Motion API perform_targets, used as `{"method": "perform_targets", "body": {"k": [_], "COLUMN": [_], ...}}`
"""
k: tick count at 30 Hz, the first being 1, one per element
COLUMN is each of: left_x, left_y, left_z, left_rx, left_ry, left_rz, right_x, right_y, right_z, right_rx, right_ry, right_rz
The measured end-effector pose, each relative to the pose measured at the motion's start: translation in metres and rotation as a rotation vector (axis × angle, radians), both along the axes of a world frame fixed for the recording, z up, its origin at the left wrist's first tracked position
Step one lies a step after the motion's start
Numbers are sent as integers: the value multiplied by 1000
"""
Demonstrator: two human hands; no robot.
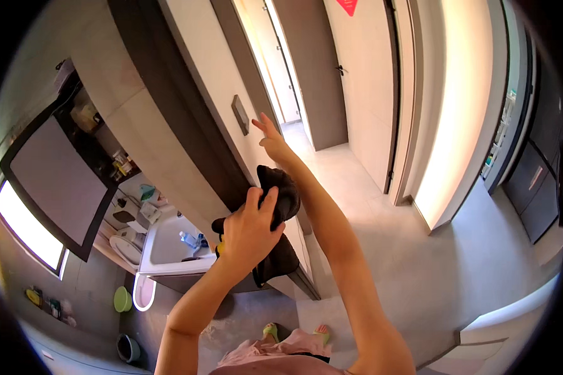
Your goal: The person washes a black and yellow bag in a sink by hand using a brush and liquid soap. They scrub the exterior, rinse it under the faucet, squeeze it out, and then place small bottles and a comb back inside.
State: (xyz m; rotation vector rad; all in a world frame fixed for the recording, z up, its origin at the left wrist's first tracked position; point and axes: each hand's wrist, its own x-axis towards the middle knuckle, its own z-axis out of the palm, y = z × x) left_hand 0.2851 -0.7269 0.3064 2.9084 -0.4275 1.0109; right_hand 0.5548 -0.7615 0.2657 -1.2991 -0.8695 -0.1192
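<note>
My left hand (250, 228) is closed around a dark, soft bundle (276, 259), black with a bit of yellow at its left side. Its exact kind is hard to make out, and part of it hides behind my fingers. Beyond it, my right hand (273, 142) reaches up along the wall with some fingers stretched out and nothing visible in them. Its fingertips are close to a grey wall switch panel (239, 115); I cannot tell whether they touch it.
To the left, a doorway opens on a bathroom with a white basin (172, 244), a mirror (59, 178), a green tub (123, 299) and a grey bucket (128, 347). Ahead stands a pale door (366, 87) beside a lit wall panel (447, 119). Dark cabinetry (532, 187) is at right.
</note>
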Motion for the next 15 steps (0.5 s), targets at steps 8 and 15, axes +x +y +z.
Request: {"method": "perform_targets", "body": {"k": [8, 15], "left_x": [4, 3], "left_y": [-8, -4], "left_z": [-3, -9], "left_rx": [11, -62], "left_ry": [30, 21], "left_rz": [0, -103], "right_x": [14, -76], "right_y": [-1, -86], "right_z": [-9, -14], "right_rx": [72, 72], "right_ry": [20, 213], "right_rz": [37, 31]}}
